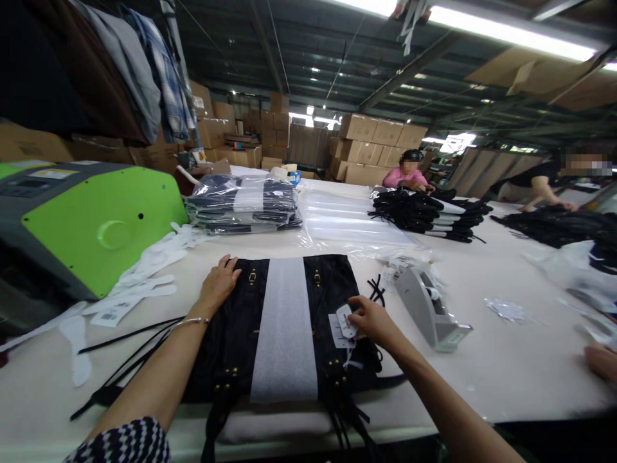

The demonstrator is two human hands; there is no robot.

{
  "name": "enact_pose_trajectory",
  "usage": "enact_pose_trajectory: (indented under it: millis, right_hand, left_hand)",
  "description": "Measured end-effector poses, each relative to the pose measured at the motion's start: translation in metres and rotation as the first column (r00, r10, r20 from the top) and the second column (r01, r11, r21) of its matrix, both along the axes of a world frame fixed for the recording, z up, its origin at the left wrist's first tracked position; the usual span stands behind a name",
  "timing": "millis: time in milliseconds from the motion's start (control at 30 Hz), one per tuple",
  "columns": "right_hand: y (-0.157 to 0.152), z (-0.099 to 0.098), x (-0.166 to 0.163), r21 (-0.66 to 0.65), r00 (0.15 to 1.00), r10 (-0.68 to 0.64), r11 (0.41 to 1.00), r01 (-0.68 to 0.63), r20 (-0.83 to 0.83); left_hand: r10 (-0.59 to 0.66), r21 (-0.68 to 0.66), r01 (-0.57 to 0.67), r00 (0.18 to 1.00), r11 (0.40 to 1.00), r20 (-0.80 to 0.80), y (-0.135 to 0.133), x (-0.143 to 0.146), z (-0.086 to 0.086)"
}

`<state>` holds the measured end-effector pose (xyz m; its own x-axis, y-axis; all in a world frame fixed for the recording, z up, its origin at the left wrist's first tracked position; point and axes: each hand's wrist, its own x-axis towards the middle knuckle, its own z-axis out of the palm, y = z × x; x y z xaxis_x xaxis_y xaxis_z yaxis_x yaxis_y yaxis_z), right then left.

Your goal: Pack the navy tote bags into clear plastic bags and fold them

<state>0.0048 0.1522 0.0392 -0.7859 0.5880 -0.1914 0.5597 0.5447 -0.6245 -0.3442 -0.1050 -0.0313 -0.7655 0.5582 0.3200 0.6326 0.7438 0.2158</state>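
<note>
A black bag [332, 270] lies flat in front of me, with brass buckles at its far end and straps trailing at the near end. A pale tissue-like band [285, 328] runs down its middle. My left hand [219, 283] rests on the bag's far left corner, its fingers laid over the edge. Pinched in the fingers of my right hand [369, 319] is a white hang tag [345, 321] over the bag's right side. Another white card lies under that tag, and a white string hangs below it.
Left stands a green and grey machine [110, 225] beside white paper strips [144, 270]. Behind are plastic-wrapped bags [243, 202], clear plastic sleeves [349, 215] and stacked black bags [429, 215]. A grey dispenser [429, 308] stands right. Two people work across the table; another hand shows at the right edge.
</note>
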Motion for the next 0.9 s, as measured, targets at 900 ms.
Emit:
enact_pose_trajectory:
  millis: [900]
  right_hand:
    - [0.13,-0.037,-0.163,0.348,0.994,-0.093,0.931,0.11,-0.064]
  left_hand:
    - [0.393,-0.042,-0.395,0.889,0.918,0.235,0.021,-0.035,0.014]
